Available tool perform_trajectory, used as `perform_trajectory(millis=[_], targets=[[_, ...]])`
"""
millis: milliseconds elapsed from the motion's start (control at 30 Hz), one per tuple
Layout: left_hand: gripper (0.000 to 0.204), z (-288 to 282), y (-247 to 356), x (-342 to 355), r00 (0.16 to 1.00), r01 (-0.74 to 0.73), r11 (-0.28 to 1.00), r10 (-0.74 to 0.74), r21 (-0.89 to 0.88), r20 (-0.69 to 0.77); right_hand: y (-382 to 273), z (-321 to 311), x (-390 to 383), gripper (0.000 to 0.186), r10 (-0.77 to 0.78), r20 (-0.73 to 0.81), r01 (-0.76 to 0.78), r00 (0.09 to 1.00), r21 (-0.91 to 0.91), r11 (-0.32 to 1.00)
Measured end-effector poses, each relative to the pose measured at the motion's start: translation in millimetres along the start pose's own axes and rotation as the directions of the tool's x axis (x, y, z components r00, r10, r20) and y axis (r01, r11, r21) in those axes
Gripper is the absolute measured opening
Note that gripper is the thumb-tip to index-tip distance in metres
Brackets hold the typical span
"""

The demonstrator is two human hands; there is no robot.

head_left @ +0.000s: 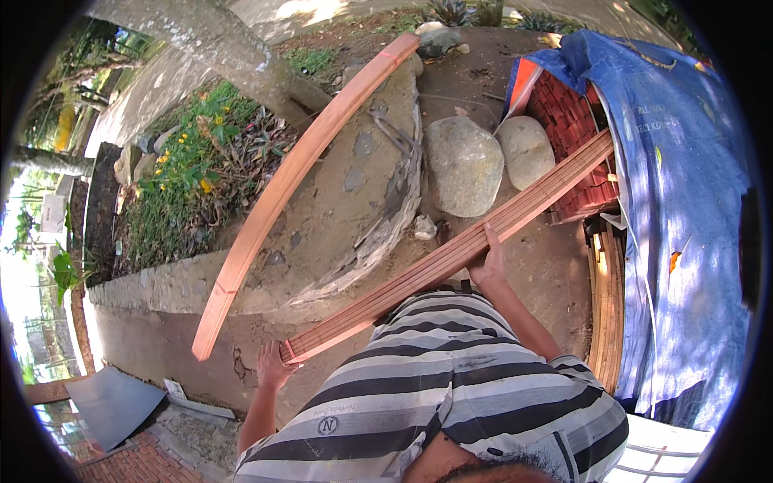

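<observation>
A long bundle of reddish-brown wooden boards [411, 275], tied with a pinkish band near its left end, runs slantwise in front of my body. At its lower left end my left hand [275, 367] is closed on the board ends. Farther along, my right hand [488, 264] grips the same bundle from its near side, thumb lying along the top; some fingers are hidden beneath it. The bundle's far right end reaches to the stack of dark red wood pieces [562, 113]. A second bundle of wooden boards [299, 179] lies across the low stone ledge, touched by neither hand.
A blue tarp [676, 185] drapes over the stack at the right, with long timber pieces [605, 306] below. Two big flat-faced stones [465, 167] stand beside the concrete ledge [358, 201]. A tree trunk [233, 56] and flowering plants [189, 173] are at the far left.
</observation>
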State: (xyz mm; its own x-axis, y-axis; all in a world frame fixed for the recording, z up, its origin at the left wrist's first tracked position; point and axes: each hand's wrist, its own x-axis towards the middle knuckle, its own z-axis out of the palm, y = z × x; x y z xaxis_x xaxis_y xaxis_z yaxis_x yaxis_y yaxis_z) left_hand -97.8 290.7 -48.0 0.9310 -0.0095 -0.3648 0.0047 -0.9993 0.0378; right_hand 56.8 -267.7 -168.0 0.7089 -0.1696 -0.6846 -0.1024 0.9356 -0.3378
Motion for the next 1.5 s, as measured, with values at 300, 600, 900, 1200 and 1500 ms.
perform_trajectory(millis=[300,600,900,1200,1500], targets=[[0.075,5,-85,-157,0.979,0.158,0.983,-0.168,-0.093,-0.116,104,33,-93,0.051,0.153,0.021,-0.151,0.988,-0.069,0.986],[0.073,17,-235,-196,0.954,0.297,0.929,-0.301,-0.223,0.016,265,103,-103,0.053,0.191,0.086,-0.17,0.978,-0.208,0.963],[0.081,0,-304,-223,0.939,0.329,0.877,-0.343,-0.35,0.022,340,182,-122,0.048,0.251,0.112,-0.199,0.962,-0.345,0.917],[0.092,-8,-311,-248,0.88,0.455,0.809,-0.473,-0.372,0.047,376,208,-98,0.05,0.266,0.008,-0.23,0.964,-0.476,0.849],[0.085,104,-239,-229,0.44,-0.318,-0.628,-0.761,-0.71,0.476,394,218,-96,0.064,0.208,-0.1,-0.225,0.973,-0.609,0.761]])
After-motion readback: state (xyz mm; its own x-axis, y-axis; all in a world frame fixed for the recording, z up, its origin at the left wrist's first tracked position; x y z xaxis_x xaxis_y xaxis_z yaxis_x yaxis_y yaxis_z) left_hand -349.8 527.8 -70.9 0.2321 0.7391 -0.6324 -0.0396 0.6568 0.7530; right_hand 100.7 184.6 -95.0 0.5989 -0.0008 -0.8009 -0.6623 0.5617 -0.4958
